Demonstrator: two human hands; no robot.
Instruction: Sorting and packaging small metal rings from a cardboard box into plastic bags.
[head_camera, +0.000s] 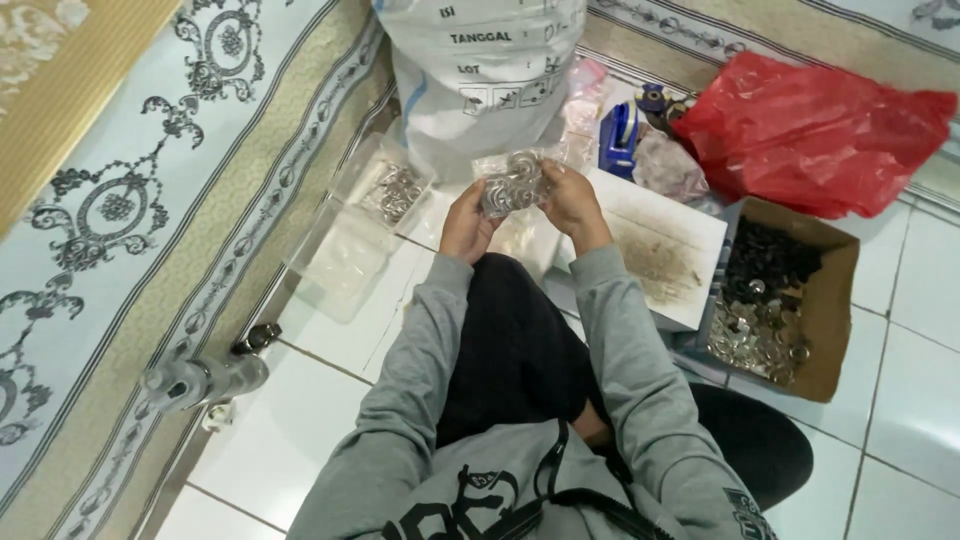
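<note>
While seated | left hand (468, 222) and right hand (570, 200) each grip clenched on clear bag of metal rings (512, 183) (held between them)

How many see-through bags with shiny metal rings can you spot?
2. One small clear bag is held by the left hand and right hand; another clear bag lies on the floor, left. More may be hidden.

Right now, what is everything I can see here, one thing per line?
small clear bag of metal rings: one, silvery, held between both hands
clear bags: a few, left of the hands, on the floor
white sack: one, standing behind the hands
red plastic bag: one, upper right
cardboard box: one, brown, right, holding black and silvery parts
white board: one, beside the box
blue tape dispenser: one, beside the sack
patterned carpet: left
left hand: on the bag
right hand: on the bag
</note>
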